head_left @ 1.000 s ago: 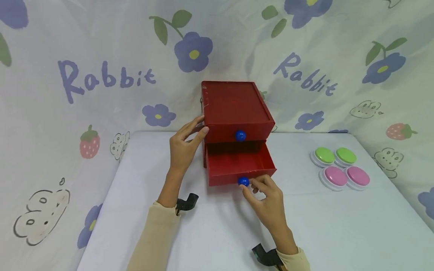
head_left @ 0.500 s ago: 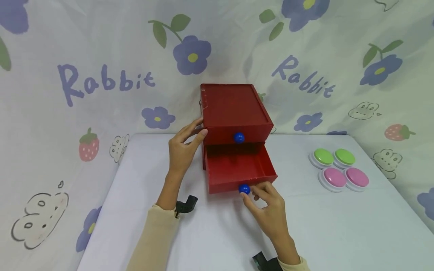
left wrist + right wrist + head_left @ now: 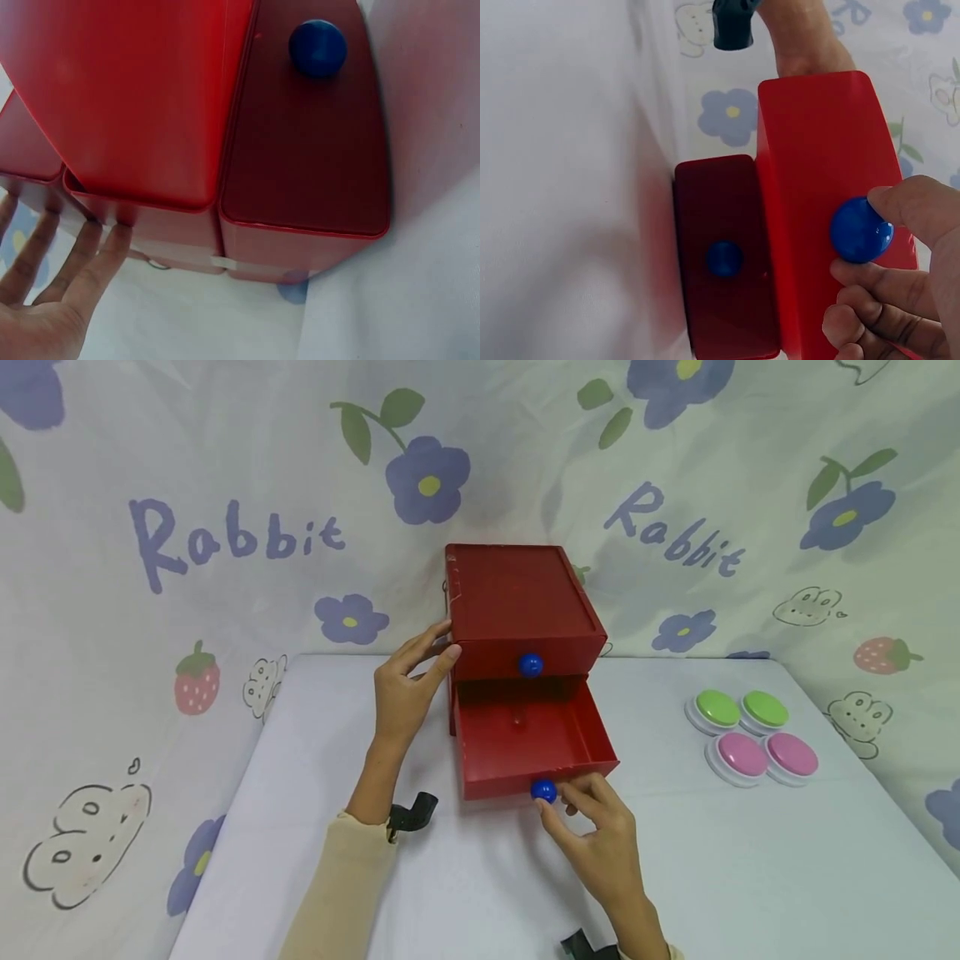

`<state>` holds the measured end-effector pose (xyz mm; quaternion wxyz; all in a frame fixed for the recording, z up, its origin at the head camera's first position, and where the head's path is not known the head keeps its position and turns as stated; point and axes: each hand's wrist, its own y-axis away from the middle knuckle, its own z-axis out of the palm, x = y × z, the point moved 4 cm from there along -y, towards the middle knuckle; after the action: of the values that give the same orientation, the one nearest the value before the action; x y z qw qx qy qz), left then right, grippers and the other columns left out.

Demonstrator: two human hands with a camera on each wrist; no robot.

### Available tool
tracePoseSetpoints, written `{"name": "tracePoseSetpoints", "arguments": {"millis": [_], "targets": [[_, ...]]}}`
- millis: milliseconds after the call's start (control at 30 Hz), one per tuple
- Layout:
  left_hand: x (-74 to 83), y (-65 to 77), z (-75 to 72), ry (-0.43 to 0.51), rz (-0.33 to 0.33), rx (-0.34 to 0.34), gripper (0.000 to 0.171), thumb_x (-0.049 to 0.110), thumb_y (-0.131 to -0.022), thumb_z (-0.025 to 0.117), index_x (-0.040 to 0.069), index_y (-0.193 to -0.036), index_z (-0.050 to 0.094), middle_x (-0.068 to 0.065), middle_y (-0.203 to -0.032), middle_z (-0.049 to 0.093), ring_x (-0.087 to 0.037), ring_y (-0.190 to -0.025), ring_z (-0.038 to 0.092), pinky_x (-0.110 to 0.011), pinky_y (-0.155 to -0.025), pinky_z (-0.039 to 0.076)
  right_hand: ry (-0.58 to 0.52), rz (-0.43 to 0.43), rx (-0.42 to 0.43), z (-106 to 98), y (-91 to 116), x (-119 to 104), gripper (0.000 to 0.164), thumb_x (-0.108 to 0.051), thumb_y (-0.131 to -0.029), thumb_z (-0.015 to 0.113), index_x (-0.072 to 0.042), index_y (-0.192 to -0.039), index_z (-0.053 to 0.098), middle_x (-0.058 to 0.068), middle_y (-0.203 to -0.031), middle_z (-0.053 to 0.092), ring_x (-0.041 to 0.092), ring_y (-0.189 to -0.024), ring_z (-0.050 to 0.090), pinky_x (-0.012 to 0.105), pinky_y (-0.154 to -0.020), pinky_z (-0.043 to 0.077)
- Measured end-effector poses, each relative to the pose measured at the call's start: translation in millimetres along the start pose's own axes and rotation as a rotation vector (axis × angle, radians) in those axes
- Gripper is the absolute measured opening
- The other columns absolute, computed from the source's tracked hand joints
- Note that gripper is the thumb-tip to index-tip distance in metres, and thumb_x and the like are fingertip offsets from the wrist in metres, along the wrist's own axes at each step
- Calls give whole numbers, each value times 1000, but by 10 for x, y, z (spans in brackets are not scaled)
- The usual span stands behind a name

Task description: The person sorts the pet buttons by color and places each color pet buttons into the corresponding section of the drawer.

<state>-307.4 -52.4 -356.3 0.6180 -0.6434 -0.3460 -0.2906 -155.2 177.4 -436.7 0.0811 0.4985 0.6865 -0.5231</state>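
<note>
From cabinet, drawer points toward person, long front crosswise.

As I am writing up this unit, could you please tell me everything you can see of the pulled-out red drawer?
The red drawer is an open-topped box with a smooth, slightly glossy surface that looks like plastic. A round blue knob sits on its front, pinched by the right grip. It juts from the red cabinet, between a top drawer and a bottom drawer. A small round mark shows inside, too unclear to identify; the back is in shadow.
</note>
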Motion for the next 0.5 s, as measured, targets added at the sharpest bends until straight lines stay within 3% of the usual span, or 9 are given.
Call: {"name": "tracePoseSetpoints", "arguments": {"millis": [200,500], "targets": [[11,-2,1,-11,13,4,39,4,-92,72,1,-130,66,-12,-126,68,-26,-107,68,-20,-75,58,-2,40,-17,-3,34,-8,21,-4,-75,87,-8,-93,78,1,-87,58,14,-78,57,16,-66,48],[1,2,-2,-14,12,4,39,5,-92,72,2,-131,66,-12,-126,68,-25,-107,68,-21,-76,58,-5,18,-12,-11,63,-31,23,-2,-74,87,-7,-94,78,1,-86,58,16,-76,57,16,-66,47]]}}
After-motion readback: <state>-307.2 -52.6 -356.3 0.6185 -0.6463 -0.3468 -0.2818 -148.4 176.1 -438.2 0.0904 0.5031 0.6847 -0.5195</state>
